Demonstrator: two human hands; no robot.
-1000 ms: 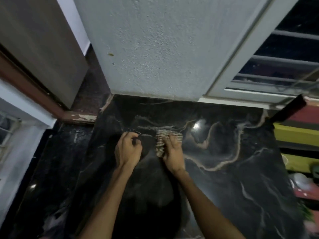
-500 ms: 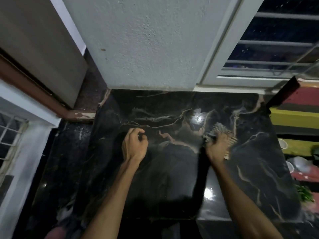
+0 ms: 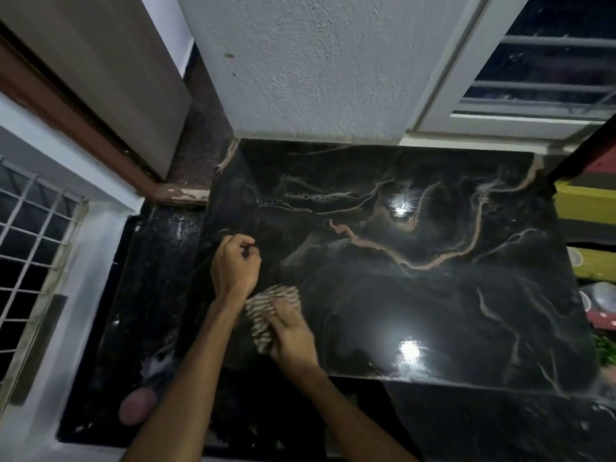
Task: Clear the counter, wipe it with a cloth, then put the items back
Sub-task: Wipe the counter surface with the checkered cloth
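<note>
A black marble counter (image 3: pixel 416 295) with pale brown veins fills the middle of the view and nothing stands on it. My right hand (image 3: pixel 291 335) presses a striped, bunched cloth (image 3: pixel 266 303) flat on the counter near its front left part. My left hand (image 3: pixel 235 265) rests on the counter just behind and left of the cloth, fingers curled into a loose fist with nothing visible in it.
A rough white pillar (image 3: pixel 316 68) stands at the back of the counter. A barred window (image 3: pixel 546 68) is at the back right, another (image 3: pixel 30 248) at the left. A lower dark ledge (image 3: pixel 146 295) runs along the left. Bowls and coloured shelves (image 3: pixel 596 295) lie past the right edge.
My right hand has swept the cloth from the right-middle of the counter back to the front left, close to my left wrist. My left hand has stayed in place.
</note>
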